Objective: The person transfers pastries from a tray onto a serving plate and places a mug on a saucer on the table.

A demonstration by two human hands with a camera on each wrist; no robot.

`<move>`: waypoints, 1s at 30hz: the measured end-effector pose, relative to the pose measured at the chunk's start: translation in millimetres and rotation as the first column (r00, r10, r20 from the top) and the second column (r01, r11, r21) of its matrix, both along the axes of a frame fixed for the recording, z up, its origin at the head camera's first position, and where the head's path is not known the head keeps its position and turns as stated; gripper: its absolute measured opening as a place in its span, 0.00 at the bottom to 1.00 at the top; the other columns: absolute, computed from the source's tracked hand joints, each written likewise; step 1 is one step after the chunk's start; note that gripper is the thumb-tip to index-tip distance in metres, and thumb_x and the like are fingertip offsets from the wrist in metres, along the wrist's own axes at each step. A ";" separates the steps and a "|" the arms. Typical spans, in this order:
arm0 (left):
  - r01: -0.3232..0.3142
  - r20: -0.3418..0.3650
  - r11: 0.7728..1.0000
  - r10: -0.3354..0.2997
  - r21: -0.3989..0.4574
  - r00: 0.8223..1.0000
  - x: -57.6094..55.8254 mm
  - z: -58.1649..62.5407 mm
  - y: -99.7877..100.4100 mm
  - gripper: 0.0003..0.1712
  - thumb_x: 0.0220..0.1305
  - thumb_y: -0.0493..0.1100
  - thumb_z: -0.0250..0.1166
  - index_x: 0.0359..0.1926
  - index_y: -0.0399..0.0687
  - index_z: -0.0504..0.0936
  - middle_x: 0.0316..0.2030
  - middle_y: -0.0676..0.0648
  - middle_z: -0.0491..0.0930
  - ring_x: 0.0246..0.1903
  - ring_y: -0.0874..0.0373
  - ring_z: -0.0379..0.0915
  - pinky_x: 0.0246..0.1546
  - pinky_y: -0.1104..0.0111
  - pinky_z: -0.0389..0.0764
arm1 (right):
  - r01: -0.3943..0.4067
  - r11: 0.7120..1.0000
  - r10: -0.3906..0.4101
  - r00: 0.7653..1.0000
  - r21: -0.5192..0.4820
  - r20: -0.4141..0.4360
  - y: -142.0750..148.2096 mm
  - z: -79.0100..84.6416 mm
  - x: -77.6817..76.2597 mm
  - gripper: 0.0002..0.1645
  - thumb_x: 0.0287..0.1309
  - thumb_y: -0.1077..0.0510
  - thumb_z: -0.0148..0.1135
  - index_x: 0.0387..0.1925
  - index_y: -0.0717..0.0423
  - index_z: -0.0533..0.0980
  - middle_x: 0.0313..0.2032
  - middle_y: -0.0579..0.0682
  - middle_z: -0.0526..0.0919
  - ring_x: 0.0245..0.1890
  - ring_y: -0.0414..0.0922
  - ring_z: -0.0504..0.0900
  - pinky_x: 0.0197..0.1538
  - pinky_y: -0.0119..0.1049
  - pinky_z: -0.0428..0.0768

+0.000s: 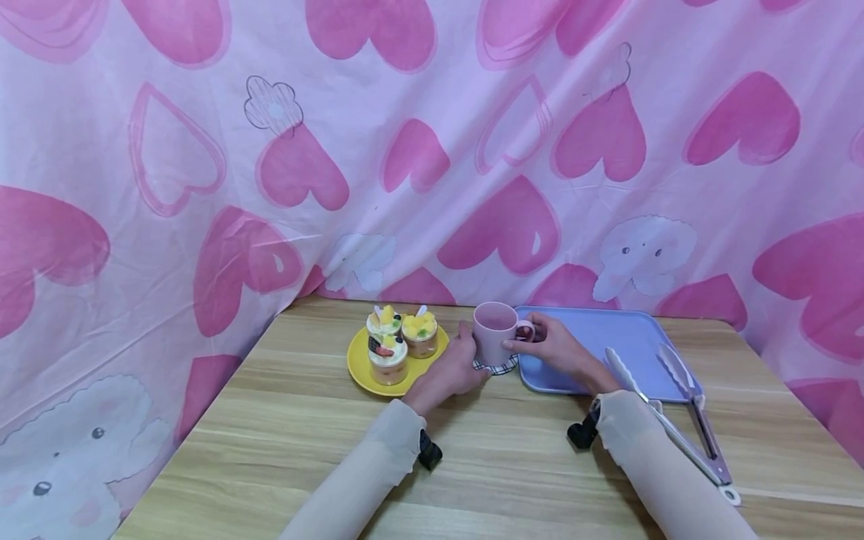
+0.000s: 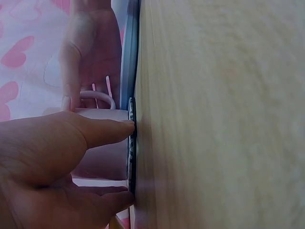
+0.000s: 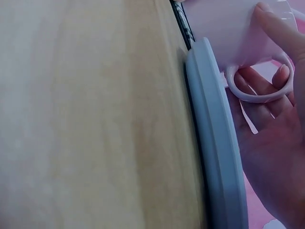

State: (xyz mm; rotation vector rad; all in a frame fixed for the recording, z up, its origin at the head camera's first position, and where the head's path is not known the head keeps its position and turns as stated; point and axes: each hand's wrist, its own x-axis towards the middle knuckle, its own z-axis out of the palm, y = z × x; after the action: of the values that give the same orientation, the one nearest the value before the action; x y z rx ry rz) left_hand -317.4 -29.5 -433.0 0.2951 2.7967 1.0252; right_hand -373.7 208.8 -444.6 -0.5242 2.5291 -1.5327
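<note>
A pink mug (image 1: 494,334) stands upright on a round black-and-white checked coaster (image 1: 501,367), near the middle of the table. My left hand (image 1: 456,364) is at the mug's left side; in the left wrist view its thumb (image 2: 107,132) and fingertips meet the coaster's edge on either side of the mug's base. From the right, my right hand (image 1: 555,346) grips the mug at its handle (image 3: 259,98). Its thumb (image 3: 276,26) presses the mug's wall, and the other fingers lie behind the handle. The inside of the mug is too dim to make out.
A yellow plate (image 1: 361,364) with three fruit-topped dessert cups (image 1: 388,364) lies left of the mug. Right of it is a blue tray (image 1: 594,330), its edge close to the coaster. Metal tongs (image 1: 688,442) rest across the tray's right front edge. A pink curtain (image 1: 405,97) hangs behind.
</note>
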 end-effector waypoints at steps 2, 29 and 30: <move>-0.002 0.002 1.000 0.002 0.000 1.000 0.0 -0.1 -0.5 0.66 0.69 0.44 0.75 0.88 0.39 0.35 0.83 0.36 0.61 0.80 0.44 0.63 0.81 0.49 0.68 | -0.011 1.000 0.011 1.000 -0.005 0.001 -0.3 -0.3 0.0 0.32 0.63 0.42 0.78 0.57 0.55 0.75 0.49 0.55 0.84 0.50 0.51 0.83 0.58 0.40 0.83; 0.042 -0.089 0.997 -0.036 0.072 0.995 -4.2 20.9 -22.9 0.60 0.68 0.35 0.72 0.88 0.39 0.41 0.67 0.34 0.80 0.49 0.52 0.83 0.45 0.64 0.90 | -0.056 0.996 0.053 0.997 -0.076 -0.048 -3.1 -3.3 13.6 0.33 0.73 0.45 0.69 0.71 0.52 0.70 0.67 0.57 0.78 0.70 0.60 0.76 0.73 0.56 0.78; 0.034 -0.106 0.996 -0.025 0.084 0.994 -4.0 25.6 -24.6 0.60 0.69 0.35 0.71 0.88 0.40 0.41 0.60 0.35 0.84 0.42 0.54 0.82 0.37 0.66 0.88 | -0.061 0.996 0.057 0.996 -0.070 -0.062 -2.1 -1.8 14.5 0.33 0.74 0.45 0.68 0.72 0.53 0.70 0.69 0.58 0.77 0.72 0.61 0.75 0.75 0.60 0.75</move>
State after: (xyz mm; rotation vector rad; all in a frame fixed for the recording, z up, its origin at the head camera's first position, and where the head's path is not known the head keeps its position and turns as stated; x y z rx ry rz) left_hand -321.4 -54.1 -407.5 0.4117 2.8356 1.1572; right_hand -359.2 206.7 -446.4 -0.6580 2.4853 -1.6153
